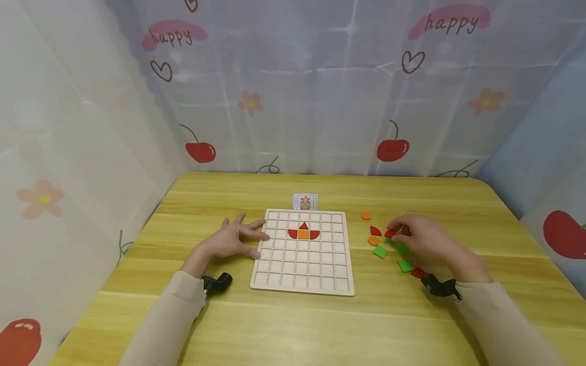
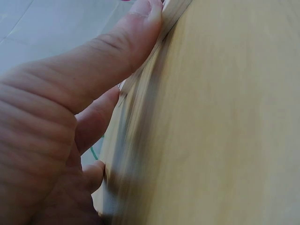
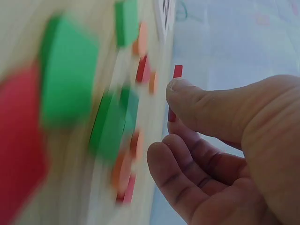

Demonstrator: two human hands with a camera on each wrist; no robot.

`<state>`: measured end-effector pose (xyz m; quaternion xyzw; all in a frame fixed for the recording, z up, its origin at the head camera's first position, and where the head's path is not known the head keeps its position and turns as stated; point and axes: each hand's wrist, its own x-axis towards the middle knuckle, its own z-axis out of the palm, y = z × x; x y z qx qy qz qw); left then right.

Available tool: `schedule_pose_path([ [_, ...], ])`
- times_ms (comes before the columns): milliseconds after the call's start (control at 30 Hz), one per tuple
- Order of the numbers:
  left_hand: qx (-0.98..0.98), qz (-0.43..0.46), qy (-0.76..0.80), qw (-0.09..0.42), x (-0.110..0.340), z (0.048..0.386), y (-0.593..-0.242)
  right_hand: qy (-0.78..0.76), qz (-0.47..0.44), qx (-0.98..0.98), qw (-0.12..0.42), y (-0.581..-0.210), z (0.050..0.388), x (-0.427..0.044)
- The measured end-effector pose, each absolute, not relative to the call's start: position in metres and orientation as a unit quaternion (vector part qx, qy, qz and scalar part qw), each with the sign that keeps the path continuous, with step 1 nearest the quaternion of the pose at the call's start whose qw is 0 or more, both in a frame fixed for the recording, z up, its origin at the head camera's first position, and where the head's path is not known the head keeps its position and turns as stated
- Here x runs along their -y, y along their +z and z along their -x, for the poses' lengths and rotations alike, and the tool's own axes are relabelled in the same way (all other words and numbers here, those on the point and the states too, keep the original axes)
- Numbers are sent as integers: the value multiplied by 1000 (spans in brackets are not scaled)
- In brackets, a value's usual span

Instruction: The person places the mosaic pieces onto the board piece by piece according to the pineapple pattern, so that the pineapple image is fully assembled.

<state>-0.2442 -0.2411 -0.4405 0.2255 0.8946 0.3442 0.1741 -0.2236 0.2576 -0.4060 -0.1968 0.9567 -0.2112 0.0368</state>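
Note:
Between thumb and fingertips my right hand (image 1: 423, 239) pinches a thin red tile (image 3: 178, 71), held above the table; its full outline is hidden by the fingers. My left hand (image 1: 231, 239) rests with spread fingers at the left edge of a wooden grid board (image 1: 302, 281), its thumb and fingertips touching that edge. Set in the board's upper part are an orange square (image 1: 303, 234), a red triangle (image 1: 304, 225) above it, and a red quarter-circle tile (image 1: 293, 234) on its left, with another (image 1: 314, 234) on its right.
A small pattern card (image 1: 305, 202) lies behind the board. Loose tiles are scattered right of the board: orange discs (image 1: 366, 215), a red quarter-circle (image 1: 375, 231), green squares (image 1: 380, 251) and a red piece (image 1: 418, 273) near the right wrist. A printed curtain (image 1: 293, 127) hangs behind the table.

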Motion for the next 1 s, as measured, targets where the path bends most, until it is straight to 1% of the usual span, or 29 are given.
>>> schedule_pose_path([
  [600,-897,-228,338,171,243,246,-442,-253,260,-928,79,-408,243,-141],
  [767,-894,-225,345,173,243,245,-442,-262,257,-926,93,-408,244,-116],
  [1000,-893,-228,346,175,242,246,-442,-270,277,-917,95,-408,246,-88],
])
